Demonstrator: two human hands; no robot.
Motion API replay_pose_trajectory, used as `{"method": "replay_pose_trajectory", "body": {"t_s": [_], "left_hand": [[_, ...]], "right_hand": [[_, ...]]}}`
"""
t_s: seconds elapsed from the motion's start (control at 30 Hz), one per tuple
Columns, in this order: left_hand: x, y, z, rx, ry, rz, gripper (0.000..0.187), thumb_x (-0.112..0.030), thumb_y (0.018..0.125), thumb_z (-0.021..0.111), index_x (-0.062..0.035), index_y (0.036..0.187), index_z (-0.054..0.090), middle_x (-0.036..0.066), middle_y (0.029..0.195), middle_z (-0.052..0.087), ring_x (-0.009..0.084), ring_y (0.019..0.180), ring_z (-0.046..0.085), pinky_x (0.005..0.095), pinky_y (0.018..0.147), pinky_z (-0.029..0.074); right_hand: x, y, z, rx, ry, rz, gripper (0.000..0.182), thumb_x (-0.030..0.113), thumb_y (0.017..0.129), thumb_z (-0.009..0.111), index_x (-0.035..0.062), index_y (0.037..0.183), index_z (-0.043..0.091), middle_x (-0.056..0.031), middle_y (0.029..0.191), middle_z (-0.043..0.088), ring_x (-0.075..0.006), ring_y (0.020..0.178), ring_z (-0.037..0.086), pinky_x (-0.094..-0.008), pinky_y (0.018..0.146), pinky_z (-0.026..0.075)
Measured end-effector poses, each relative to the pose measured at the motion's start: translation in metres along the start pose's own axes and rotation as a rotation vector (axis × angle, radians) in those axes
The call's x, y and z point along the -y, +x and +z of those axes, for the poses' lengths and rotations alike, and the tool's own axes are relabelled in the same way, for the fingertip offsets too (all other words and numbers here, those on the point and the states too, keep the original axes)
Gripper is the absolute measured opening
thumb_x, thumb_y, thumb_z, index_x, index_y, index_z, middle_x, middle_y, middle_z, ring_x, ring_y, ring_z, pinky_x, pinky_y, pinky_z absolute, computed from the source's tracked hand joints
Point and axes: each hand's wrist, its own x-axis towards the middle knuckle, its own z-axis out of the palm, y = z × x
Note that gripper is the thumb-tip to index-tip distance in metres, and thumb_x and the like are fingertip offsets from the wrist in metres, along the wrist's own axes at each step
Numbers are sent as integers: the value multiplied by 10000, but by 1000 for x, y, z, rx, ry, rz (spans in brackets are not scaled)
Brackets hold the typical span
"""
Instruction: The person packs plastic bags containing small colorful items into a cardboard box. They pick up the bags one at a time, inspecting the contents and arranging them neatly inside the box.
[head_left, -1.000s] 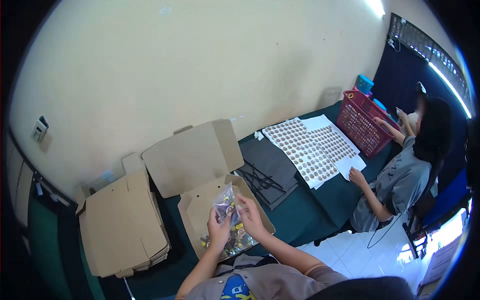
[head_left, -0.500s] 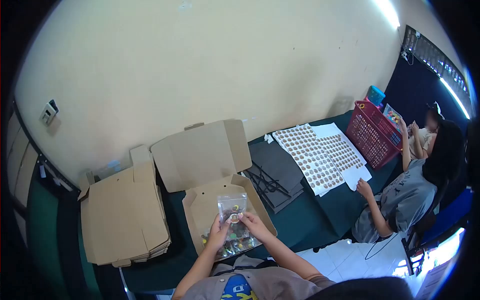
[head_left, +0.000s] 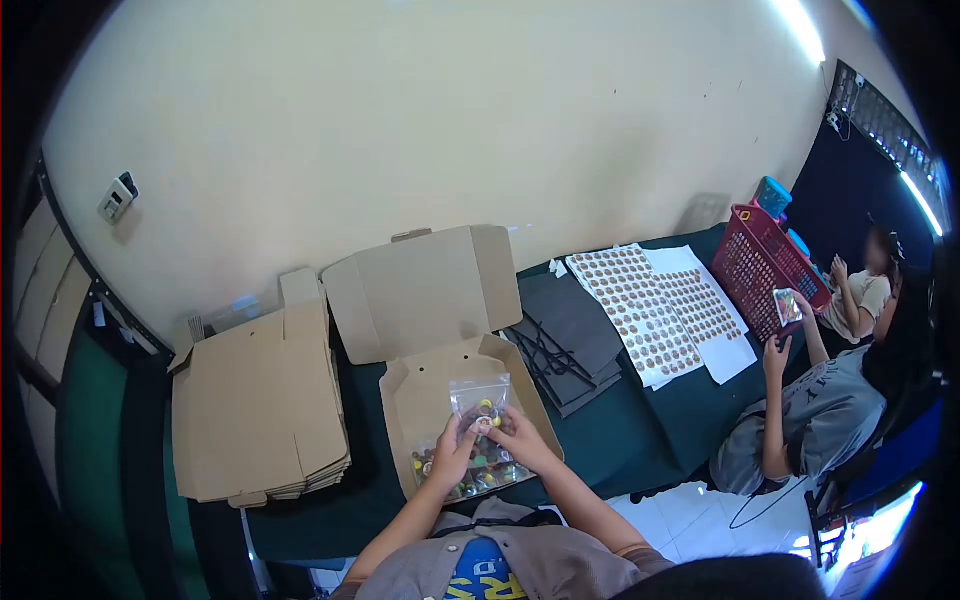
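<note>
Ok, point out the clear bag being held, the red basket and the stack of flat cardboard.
clear bag [head_left: 480, 392], head view, upper part above the hands
red basket [head_left: 752, 272], head view, its near side wall
stack of flat cardboard [head_left: 255, 405], head view, middle of the top sheet

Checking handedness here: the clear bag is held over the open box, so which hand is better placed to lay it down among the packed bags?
Probably the left hand: it sits lower, right above the packed bags, while the right hand pinches the clear bag higher.
</note>
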Motion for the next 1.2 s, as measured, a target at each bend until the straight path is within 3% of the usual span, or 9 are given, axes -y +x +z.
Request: {"method": "replay_pose_trajectory", "body": {"t_s": [0.1, 0.3, 0.37, 0.5, 0.57, 0.77, 0.93, 1.07, 1.2], "left_hand": [[7, 2, -3, 120, 89, 59, 365, -248, 933, 429, -23, 1220, 446, 109, 1137, 542, 185, 1034, 522, 286, 892, 392], [-19, -4, 2, 103, 11, -295, 400, -216, 932, 428, -32, 1280, 360, 108, 1177, 513, 196, 1064, 498, 283, 891, 395], [-15, -2, 1, 209, -28, -30, 418, -198, 919, 462, -37, 1287, 346, 106, 1165, 517, 200, 1058, 496, 284, 890, 396], [-14, -8, 0, 229, 106, 5, 421, -181, 896, 519, -75, 1272, 362, 91, 1156, 504, 150, 1049, 493, 278, 859, 418], [-9, -13, -6, 239, 186, -96, 468, -147, 861, 576, -74, 1271, 362, 98, 1170, 492, 160, 1057, 493, 284, 881, 410], [-8, -12, -22, 189, 133, -70, 528, -158, 803, 637, -40, 1244, 371, 145, 1146, 520, 230, 1084, 489, 340, 927, 376], [-25, -29, -46, 114, 315, 24, 528, -139, 813, 626, -39, 1242, 333, 159, 1141, 512, 217, 1066, 500, 331, 900, 401], [-41, -56, -71, -3, 112, -10, 532, -134, 812, 611, -27, 1245, 320, 164, 1139, 509, 229, 1070, 505, 338, 907, 397], [-51, -84, -80, 21, 310, 127, 428, -124, 870, 541, -22, 1230, 334, 124, 1146, 503, 205, 1051, 507, 320, 893, 408]], "right_hand": [[8, -5, -12, 92, -73, 77, 315, 212, 899, 519, 18, 1144, 489, -15, 961, 579, -86, 873, 540, -238, 760, 437], [-6, -7, -22, -7, 125, 284, 316, 193, 880, 552, 19, 1138, 501, -11, 983, 578, -72, 880, 539, -226, 739, 437], [8, -13, -8, 65, -100, 62, 313, 231, 895, 523, 28, 1133, 510, -17, 980, 576, -69, 867, 538, -210, 730, 430], [14, -10, -8, 60, -5, 68, 316, 226, 900, 515, 27, 1145, 498, -34, 997, 575, -84, 881, 546, -211, 731, 435], [3, -12, -13, -34, 43, 347, 402, 289, 878, 542, 24, 1175, 490, -38, 997, 581, -107, 934, 532, -259, 800, 427], [-26, -1, 4, 64, -54, 184, 381, 281, 867, 559, 21, 1142, 518, -38, 963, 585, -114, 869, 550, -259, 777, 436], [-5, 10, 39, 160, -1, 337, 336, 221, 877, 548, 19, 1140, 500, -28, 926, 570, -95, 826, 551, -240, 748, 454], [3, -5, 88, 208, -142, 108, 350, 257, 878, 542, 6, 1120, 511, -56, 940, 591, -111, 852, 545, -247, 755, 438], [-5, -25, 100, 144, 46, 333, 342, 242, 873, 559, -9, 1101, 512, -45, 959, 583, -102, 890, 536, -228, 799, 421]]}}
